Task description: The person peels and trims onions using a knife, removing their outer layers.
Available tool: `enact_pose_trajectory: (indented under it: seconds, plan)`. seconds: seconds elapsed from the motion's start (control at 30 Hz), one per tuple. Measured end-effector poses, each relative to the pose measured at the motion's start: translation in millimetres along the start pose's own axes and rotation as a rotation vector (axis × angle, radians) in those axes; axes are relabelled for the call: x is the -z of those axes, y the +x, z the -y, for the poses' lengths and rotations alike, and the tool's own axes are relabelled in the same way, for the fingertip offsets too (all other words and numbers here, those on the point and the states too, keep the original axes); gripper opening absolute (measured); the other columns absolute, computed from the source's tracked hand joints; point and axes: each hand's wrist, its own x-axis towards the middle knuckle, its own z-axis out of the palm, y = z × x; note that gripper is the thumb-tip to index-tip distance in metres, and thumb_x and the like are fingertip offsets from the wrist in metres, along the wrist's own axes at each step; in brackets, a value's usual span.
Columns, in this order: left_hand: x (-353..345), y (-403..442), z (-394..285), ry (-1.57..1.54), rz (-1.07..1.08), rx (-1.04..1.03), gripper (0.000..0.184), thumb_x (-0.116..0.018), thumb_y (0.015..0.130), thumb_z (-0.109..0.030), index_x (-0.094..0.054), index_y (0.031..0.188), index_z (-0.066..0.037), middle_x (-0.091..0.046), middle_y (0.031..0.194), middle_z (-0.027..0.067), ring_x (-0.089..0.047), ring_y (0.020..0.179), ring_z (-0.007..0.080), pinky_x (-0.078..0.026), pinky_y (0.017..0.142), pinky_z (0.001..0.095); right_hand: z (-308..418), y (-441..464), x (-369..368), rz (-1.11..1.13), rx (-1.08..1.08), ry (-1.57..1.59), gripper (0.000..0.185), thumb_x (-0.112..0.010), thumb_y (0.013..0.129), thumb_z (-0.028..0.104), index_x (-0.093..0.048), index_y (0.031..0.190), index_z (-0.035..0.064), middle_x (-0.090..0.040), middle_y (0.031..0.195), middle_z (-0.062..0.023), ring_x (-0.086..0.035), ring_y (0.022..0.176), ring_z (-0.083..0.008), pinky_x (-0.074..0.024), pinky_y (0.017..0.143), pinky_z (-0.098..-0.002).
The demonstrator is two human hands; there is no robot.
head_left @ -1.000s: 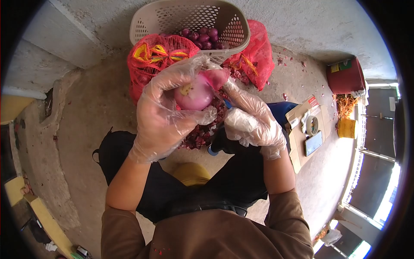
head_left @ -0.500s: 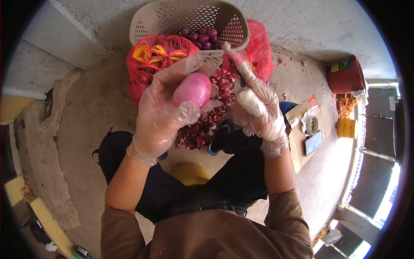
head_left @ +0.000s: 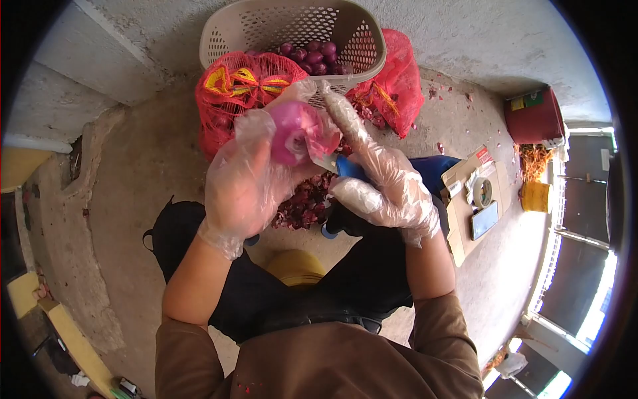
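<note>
My left hand (head_left: 242, 173), in a clear plastic glove, is closed around a shiny purple-pink onion (head_left: 290, 133). The gloved right hand (head_left: 389, 179) grips a small knife by its blue handle (head_left: 351, 169). Its short blade (head_left: 323, 160) touches the onion's right side, where a loose flap of skin shows. My right index finger is stretched toward the far side of the onion. Below both hands, dark red onion skins (head_left: 302, 207) lie heaped on the floor, partly hidden by my arms.
A beige perforated basket (head_left: 292, 26) with several purple onions (head_left: 316, 56) stands against the wall. Red mesh sacks (head_left: 219, 123) sit beside it. At right lie cardboard (head_left: 458, 193), a tape roll (head_left: 483, 192) and a phone (head_left: 484, 221). A dark red bucket (head_left: 533, 120) stands farther right.
The onion has turned in my left hand. My right hand has moved left, bringing the knife from beside the onion to its surface.
</note>
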Motion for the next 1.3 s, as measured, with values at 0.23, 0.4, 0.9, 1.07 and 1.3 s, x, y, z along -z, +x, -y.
enact_pose_trajectory:
  seconds: [0.23,0.4,0.9,1.07,1.3]
  plan:
    - [-1.7,1.7,-6.7,-0.063,-0.048,-0.057,0.032,-0.057,0.100,-0.033,-0.048,0.118,-0.009,-0.051,0.140,0.0154,-0.060,0.117,0.0305,-0.057,0.091,0.0451,-1.7,0.0,6.8,-0.110,-0.091,0.089,0.083,-0.060,0.090,0.021,-0.016,0.157,0.0051,-0.042,0.151,-0.0220,-0.049,0.134,-0.0370,-0.0426,0.104,-0.0371]
    - [-1.6,3.9,-7.8,0.027,-0.033,-0.011,0.053,-0.060,0.098,-0.032,-0.040,0.141,-0.007,-0.050,0.141,0.0153,-0.062,0.114,0.0274,-0.058,0.090,0.0438,-8.5,0.4,0.5,-0.065,0.028,-0.009,0.083,-0.061,0.091,0.028,-0.016,0.157,0.0048,-0.043,0.149,-0.0242,-0.047,0.133,-0.0399,-0.0413,0.105,-0.0384]
    - [0.9,5.3,-3.1,0.357,0.000,-0.182,0.071,-0.070,0.087,-0.019,-0.039,0.148,0.001,-0.036,0.157,0.0136,-0.038,0.141,0.0211,-0.026,0.118,0.0355,1.7,-2.6,3.1,0.039,0.009,-0.025,0.072,-0.059,0.094,0.022,-0.026,0.156,0.0096,-0.068,0.103,-0.0253,-0.066,0.089,-0.0432,-0.0518,0.079,-0.0443]
    - [5.0,5.8,-4.5,0.534,0.053,-0.254,0.064,-0.062,0.090,-0.013,-0.038,0.148,0.002,-0.038,0.155,0.0141,-0.037,0.142,0.0212,-0.026,0.118,0.0353,2.8,-1.7,5.1,0.054,-0.009,-0.058,0.068,-0.057,0.095,0.023,-0.029,0.156,0.0126,-0.066,0.115,-0.0247,-0.065,0.096,-0.0431,-0.0531,0.084,-0.0429]
    - [2.8,4.1,-4.7,0.591,0.002,-0.236,0.063,-0.058,0.093,-0.015,-0.036,0.150,0.002,-0.038,0.155,0.0125,-0.037,0.141,0.0180,-0.027,0.117,0.0334,7.8,0.0,9.2,0.117,-0.062,-0.055,0.065,-0.055,0.095,0.023,-0.030,0.155,0.0136,-0.066,0.116,-0.0244,-0.066,0.096,-0.0419,-0.0535,0.085,-0.0427]
